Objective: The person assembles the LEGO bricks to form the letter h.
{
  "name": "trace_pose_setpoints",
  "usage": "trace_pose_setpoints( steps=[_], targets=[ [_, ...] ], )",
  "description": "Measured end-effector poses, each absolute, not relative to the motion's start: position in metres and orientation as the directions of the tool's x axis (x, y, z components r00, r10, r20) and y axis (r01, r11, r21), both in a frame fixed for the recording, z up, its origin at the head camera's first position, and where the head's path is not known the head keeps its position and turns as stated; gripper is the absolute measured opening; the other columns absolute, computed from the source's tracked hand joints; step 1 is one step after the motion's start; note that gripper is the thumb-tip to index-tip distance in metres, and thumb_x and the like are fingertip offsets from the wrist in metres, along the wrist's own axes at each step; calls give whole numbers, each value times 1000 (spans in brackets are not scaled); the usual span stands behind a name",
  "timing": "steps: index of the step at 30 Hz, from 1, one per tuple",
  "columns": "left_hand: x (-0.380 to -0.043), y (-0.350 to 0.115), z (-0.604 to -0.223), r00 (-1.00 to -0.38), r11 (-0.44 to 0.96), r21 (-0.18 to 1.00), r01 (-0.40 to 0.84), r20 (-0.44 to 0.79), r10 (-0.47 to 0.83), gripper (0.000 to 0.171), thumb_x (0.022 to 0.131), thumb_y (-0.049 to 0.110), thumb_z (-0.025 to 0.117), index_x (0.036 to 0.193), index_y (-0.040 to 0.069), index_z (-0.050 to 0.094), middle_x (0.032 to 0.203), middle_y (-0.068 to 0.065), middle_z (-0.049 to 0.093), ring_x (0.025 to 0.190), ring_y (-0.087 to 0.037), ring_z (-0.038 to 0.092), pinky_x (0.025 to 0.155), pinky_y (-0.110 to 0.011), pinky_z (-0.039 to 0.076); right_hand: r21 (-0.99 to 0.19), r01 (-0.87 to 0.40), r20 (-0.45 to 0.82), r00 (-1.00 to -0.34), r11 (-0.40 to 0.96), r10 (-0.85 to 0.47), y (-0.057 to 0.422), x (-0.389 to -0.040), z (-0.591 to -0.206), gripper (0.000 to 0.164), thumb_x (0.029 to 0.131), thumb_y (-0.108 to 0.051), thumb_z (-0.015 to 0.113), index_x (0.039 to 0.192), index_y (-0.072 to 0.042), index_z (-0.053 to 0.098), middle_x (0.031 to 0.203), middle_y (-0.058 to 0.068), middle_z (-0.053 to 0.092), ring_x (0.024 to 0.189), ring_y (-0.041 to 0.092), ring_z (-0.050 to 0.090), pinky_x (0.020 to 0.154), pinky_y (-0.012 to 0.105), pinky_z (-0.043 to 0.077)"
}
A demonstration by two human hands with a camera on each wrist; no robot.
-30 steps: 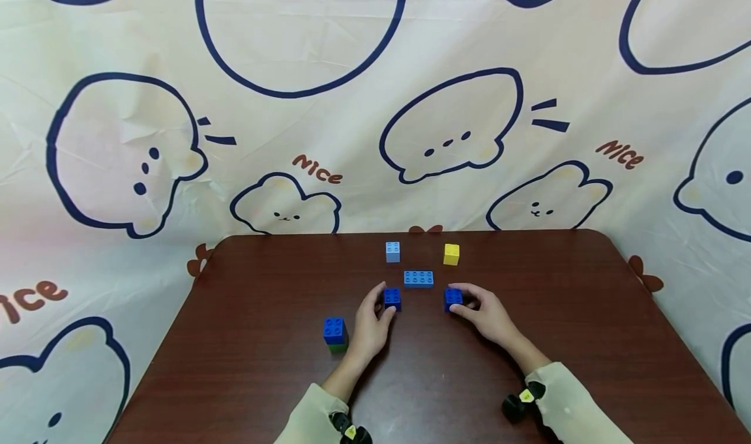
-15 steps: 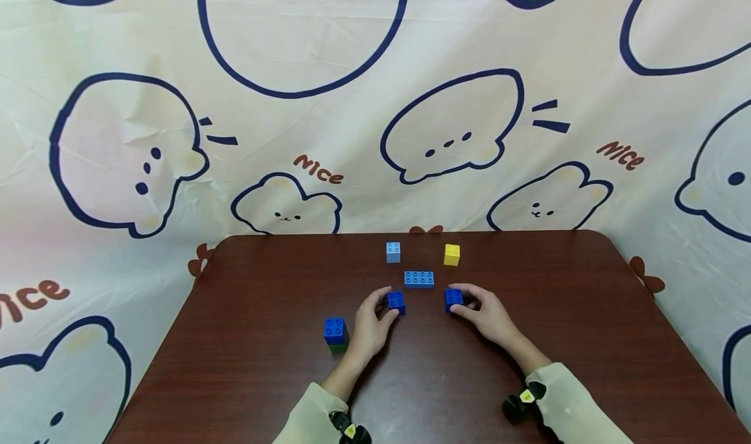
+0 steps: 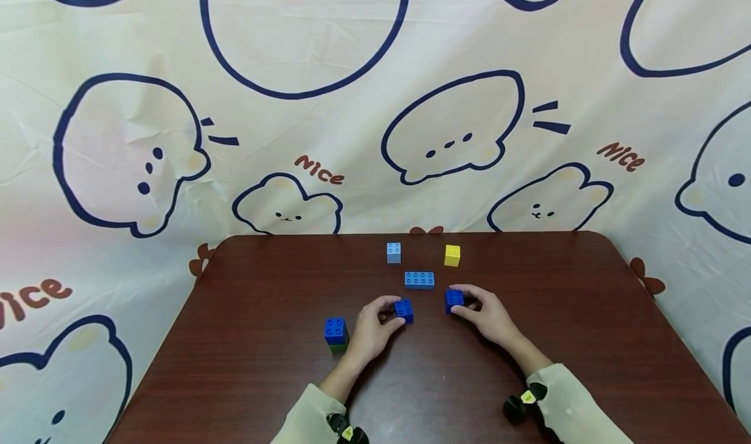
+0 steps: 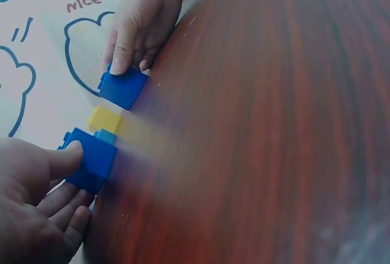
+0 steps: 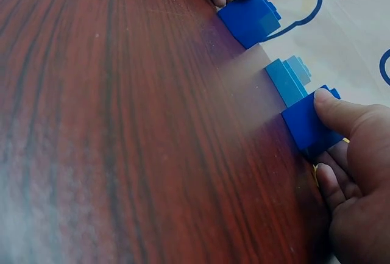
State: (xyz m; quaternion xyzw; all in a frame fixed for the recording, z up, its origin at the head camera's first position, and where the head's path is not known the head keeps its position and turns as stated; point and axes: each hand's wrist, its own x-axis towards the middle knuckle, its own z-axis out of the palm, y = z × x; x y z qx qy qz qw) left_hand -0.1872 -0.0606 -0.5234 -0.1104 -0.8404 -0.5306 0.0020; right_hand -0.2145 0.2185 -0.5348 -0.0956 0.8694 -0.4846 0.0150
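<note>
Pinching a dark blue four-stud block [image 3: 403, 311] between thumb and fingers, the left hand [image 3: 373, 332] sat over the middle of the counter [image 3: 437, 379], its block turned slightly askew. I had the right hand [image 3: 491, 316] doing likewise, thumb on the near side and fingers round the far side of a second dark blue block [image 3: 454, 301]. A gap lay between those two blocks — near each other, not touching — and both had their studs facing up. Whether either underside met the counter, I could not tell for certain.

Just beyond that gap lay a light blue eight-stud block [image 3: 419, 280], its long side running left to right. Farther back, near the far edge, I picked out a paler blue block [image 3: 394, 253] on the left and a yellow block [image 3: 452, 255] on the right, apart from each other. Left of the left hand, a third dark blue block [image 3: 335, 330] sat on a green block [image 3: 338, 349]. Behind the counter I saw a pale cloth [image 3: 352, 131] — navy cartoon outlines all over it.
</note>
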Motion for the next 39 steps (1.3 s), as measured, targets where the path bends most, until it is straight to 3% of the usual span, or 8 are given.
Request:
trace_pose_setpoints(
  steps=[20,39],
  targets=[
    [-170,-64,-517,-928,416,882,222,61,368,35,91,8,78,124,10,68,116,-6,70,106,-26,66,91,-39,54,-851,-219,118,-965,478,-233,224,-211,-531,40,91,-15,79,129,-9,67,116,12,70,95,23,62,77,27,55],
    [-165,-59,-518,-917,413,877,244,69,394,33,88,11,82,120,10,72,117,-3,72,112,-24,65,97,-41,52,-865,-206,92,-961,458,-260,217,-186,-510,37,91,-20,79,127,-16,67,114,6,69,90,21,62,76,27,56]
  ],
)
